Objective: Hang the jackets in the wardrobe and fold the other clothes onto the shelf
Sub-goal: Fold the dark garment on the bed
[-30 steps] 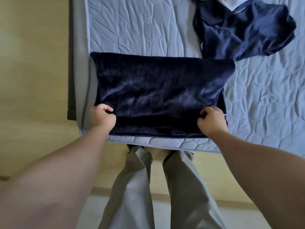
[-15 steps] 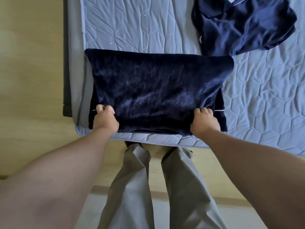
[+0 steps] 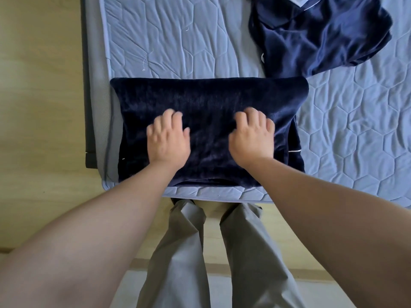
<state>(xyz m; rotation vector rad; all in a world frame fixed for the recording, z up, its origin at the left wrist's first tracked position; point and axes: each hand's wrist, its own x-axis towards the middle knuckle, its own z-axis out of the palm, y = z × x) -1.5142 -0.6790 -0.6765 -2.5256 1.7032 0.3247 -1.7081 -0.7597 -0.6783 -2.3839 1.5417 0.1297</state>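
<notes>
While the folded velvet garment (image 3: 209,103) lies at the mattress's (image 3: 178,41) near edge, the left hand (image 3: 168,138) and right hand (image 3: 253,135) rest on it, fingers spread, gripping nothing.

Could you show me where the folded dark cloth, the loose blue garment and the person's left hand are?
folded dark cloth (image 3: 209,98): head view, bare upper middle of its top layer.
loose blue garment (image 3: 322,43): head view, middle of the crumpled fabric.
left hand (image 3: 168,140): head view, back of the hand.
</notes>
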